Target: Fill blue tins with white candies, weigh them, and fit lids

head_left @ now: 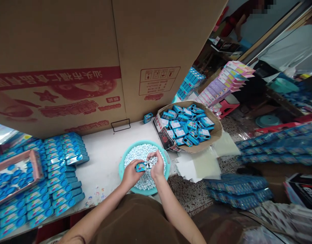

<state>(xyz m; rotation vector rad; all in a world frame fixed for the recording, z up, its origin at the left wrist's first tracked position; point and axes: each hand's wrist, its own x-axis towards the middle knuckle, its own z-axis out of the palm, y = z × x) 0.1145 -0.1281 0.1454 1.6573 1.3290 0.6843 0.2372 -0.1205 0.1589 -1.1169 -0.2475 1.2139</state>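
Note:
My left hand [131,173] grips a small blue candy box [140,166], tilted with one end toward my other hand. Right beside that end, my right hand [157,166] is cupped around a heap of small white candies [153,160]. Both hands are over a turquoise basin [122,169] with handles, filled with pale white-blue candies [140,149]. Whether any candies are inside the held box cannot be made out.
A cut-down carton [214,135] of blue boxes stands to the right, beside clear plastic sheets [209,166]. Stacked blue packs [65,183] and a pink tray [35,162] of blue caps lie left. Large cardboard boxes [95,34] wall the back. A person [237,23] is at far right.

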